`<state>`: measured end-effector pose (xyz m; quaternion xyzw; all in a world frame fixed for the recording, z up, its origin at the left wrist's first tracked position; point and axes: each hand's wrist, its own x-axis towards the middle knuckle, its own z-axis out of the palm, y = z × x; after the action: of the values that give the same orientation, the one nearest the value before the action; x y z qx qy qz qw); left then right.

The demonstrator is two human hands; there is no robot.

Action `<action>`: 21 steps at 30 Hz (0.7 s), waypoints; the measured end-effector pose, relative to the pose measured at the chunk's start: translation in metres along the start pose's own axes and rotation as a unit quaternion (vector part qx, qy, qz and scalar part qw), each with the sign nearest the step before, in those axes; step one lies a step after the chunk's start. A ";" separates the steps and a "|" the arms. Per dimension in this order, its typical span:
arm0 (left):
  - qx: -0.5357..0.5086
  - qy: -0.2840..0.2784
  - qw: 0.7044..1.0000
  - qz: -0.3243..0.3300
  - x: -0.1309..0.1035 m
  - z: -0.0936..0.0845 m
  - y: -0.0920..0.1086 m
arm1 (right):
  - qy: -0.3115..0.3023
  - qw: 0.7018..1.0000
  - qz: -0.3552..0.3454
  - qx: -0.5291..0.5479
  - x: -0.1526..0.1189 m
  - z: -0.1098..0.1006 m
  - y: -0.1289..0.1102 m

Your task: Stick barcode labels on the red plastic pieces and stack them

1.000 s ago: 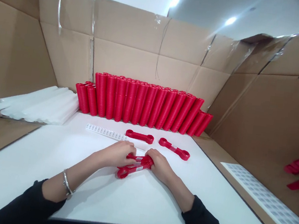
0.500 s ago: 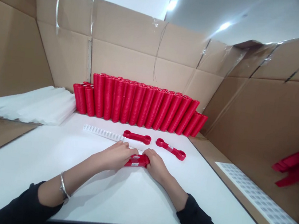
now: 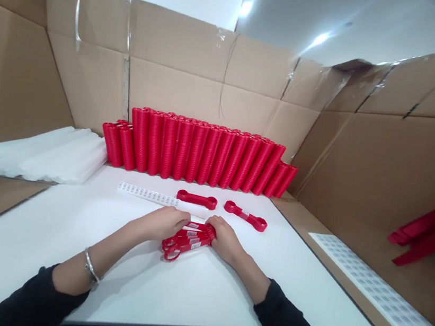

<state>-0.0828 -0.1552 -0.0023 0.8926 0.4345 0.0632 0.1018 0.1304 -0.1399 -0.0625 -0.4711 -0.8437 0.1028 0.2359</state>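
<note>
Several red ring-ended pieces (image 3: 192, 240) are fanned out over the white table, with small white labels on their bars. My right hand (image 3: 223, 238) is closed round their stacked right ends. At the upper left of the fan, my left hand (image 3: 166, 222) pinches the end of one red piece. The loose left ends spread below the left fingers. Behind my hands lie a red piece (image 3: 196, 199) and, further right, another red piece with a label (image 3: 245, 216). A white strip of labels (image 3: 148, 194) runs behind my left hand.
Tall red stacks (image 3: 200, 153) stand in rows along the back cardboard wall (image 3: 180, 83). White sleeves (image 3: 50, 154) are piled at the left. A label sheet (image 3: 376, 296) lies at the right edge, near red pieces (image 3: 429, 228).
The compact red bundle has fanned out at its left ends. My left hand has shifted slightly left, while my right hand keeps hold of the right ends.
</note>
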 end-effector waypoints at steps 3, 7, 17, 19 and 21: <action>-0.067 -0.002 0.998 -0.007 0.002 -0.001 -0.004 | -0.002 1.000 -0.002 0.006 0.000 0.000 0.000; -0.037 -0.016 0.999 0.003 0.003 0.000 -0.007 | 0.004 1.000 -0.003 0.012 0.000 0.000 0.001; 0.011 -0.010 0.999 -0.042 -0.009 0.003 0.004 | 0.024 1.000 0.017 0.007 0.000 0.002 0.002; 0.033 -0.020 0.998 -0.055 -0.006 0.012 0.007 | 0.023 0.999 0.027 -0.007 0.000 0.002 0.001; 0.055 0.002 0.997 -0.061 -0.001 0.020 0.010 | 0.022 0.999 0.031 -0.021 0.000 0.003 0.000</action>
<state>-0.0716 -0.1647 -0.0194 0.8688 0.4908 0.0351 0.0553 0.1292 -0.1394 -0.0647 -0.5042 -0.8251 0.0822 0.2412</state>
